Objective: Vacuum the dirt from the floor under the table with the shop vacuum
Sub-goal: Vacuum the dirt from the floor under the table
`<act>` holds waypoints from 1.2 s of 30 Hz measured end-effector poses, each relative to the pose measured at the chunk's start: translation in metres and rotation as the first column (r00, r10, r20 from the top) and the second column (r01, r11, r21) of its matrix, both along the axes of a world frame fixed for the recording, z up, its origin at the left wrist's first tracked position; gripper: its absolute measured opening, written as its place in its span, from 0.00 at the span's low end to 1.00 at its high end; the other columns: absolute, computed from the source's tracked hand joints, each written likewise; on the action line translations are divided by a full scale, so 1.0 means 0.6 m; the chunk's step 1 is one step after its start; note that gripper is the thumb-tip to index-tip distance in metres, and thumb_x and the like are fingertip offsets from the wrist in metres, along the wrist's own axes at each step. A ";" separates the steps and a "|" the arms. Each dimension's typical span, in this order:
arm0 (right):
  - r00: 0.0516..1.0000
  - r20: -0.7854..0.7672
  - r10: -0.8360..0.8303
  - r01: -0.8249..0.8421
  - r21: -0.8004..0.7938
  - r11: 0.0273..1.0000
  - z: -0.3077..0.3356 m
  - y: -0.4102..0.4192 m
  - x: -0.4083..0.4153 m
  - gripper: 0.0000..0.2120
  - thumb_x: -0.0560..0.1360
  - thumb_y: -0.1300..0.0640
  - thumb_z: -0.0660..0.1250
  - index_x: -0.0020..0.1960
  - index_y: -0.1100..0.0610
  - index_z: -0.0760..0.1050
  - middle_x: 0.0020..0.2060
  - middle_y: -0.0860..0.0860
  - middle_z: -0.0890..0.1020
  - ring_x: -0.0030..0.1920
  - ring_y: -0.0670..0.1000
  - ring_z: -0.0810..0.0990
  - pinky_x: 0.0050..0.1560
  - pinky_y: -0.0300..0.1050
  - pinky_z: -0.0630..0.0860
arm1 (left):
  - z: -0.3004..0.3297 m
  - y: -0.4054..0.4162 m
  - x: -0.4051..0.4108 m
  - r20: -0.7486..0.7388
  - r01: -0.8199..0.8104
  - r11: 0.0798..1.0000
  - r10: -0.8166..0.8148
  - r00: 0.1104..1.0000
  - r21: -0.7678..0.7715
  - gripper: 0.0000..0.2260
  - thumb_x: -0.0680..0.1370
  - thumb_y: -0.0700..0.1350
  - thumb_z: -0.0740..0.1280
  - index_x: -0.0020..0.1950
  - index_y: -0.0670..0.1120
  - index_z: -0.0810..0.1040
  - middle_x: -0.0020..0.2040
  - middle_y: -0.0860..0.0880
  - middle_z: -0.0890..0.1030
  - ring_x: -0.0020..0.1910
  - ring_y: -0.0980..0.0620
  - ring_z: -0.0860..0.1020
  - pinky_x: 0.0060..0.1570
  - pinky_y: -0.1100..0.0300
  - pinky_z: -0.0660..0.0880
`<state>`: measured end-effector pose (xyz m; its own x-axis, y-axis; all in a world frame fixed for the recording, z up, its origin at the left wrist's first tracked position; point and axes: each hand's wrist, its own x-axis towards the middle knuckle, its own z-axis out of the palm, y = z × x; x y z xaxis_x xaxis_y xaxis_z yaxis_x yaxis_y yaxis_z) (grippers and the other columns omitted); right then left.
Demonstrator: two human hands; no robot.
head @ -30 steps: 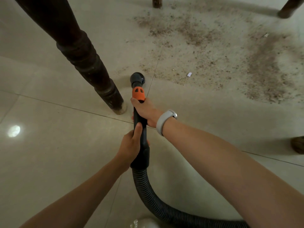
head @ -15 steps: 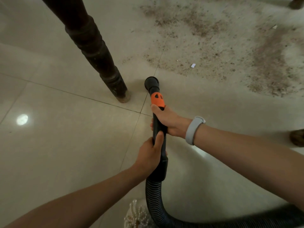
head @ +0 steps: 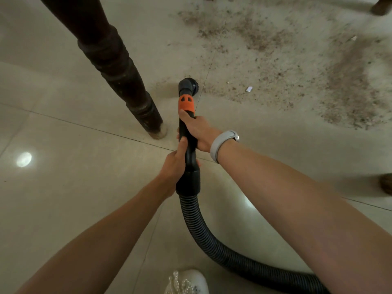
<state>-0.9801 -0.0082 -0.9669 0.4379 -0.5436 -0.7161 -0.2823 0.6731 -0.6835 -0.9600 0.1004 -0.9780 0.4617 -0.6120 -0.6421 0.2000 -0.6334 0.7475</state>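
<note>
I hold a black vacuum wand (head: 187, 145) with an orange collar (head: 186, 102) in both hands. My right hand (head: 198, 130), with a grey wristband, grips the wand just below the collar. My left hand (head: 174, 166) grips it lower down, above the cuff where the ribbed black hose (head: 203, 234) joins. The round brush nozzle (head: 187, 85) touches the tiled floor at the near edge of a wide patch of brown dirt (head: 297, 66). A small white scrap (head: 249, 89) lies in the dirt to the nozzle's right.
A dark turned wooden table leg (head: 118, 68) stands just left of the nozzle. Other leg feet show at the top right (head: 380, 6) and right edge (head: 386, 184). A white beaded shoe (head: 186, 282) is at the bottom. The hose trails off to the lower right.
The nozzle has slid forward along the floor to the edge of the dirt patch, past the table leg's foot. Both hands keep the same hold on the wand.
</note>
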 end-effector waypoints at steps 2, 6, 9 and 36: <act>0.999 0.014 -0.029 0.029 0.021 0.999 -0.003 -0.004 0.003 0.16 0.79 0.48 0.60 0.41 0.61 0.67 0.35 0.57 0.75 0.36 0.57 0.77 0.54 0.56 0.78 | -0.003 -0.005 0.006 -0.007 0.017 1.000 -0.017 1.000 -0.011 0.27 0.80 0.61 0.52 0.39 0.42 0.78 0.34 0.43 0.81 0.37 0.44 0.80 0.48 0.49 0.78; 0.998 0.029 -0.064 0.063 0.037 0.997 0.005 -0.015 0.003 0.17 0.80 0.49 0.60 0.41 0.61 0.67 0.34 0.56 0.74 0.34 0.57 0.77 0.49 0.54 0.78 | 0.001 -0.017 0.006 -0.008 0.038 0.999 -0.038 0.999 -0.014 0.27 0.81 0.61 0.51 0.41 0.41 0.77 0.34 0.44 0.80 0.36 0.45 0.79 0.45 0.51 0.78; 0.997 0.015 -0.075 0.074 0.039 0.996 0.001 -0.019 -0.004 0.17 0.79 0.48 0.61 0.40 0.61 0.67 0.33 0.56 0.75 0.37 0.58 0.77 0.53 0.55 0.77 | 0.004 -0.021 0.002 0.001 0.062 0.998 -0.062 0.998 -0.009 0.27 0.81 0.61 0.51 0.42 0.41 0.78 0.34 0.44 0.80 0.35 0.46 0.79 0.45 0.52 0.78; 0.986 0.019 -0.164 0.162 0.083 0.983 0.011 -0.008 -0.098 0.16 0.80 0.48 0.57 0.41 0.60 0.66 0.33 0.56 0.74 0.36 0.56 0.76 0.56 0.55 0.76 | 0.020 -0.015 -0.062 0.019 0.251 0.968 -0.251 0.968 0.021 0.26 0.81 0.60 0.51 0.46 0.41 0.77 0.34 0.45 0.80 0.36 0.47 0.80 0.46 0.52 0.77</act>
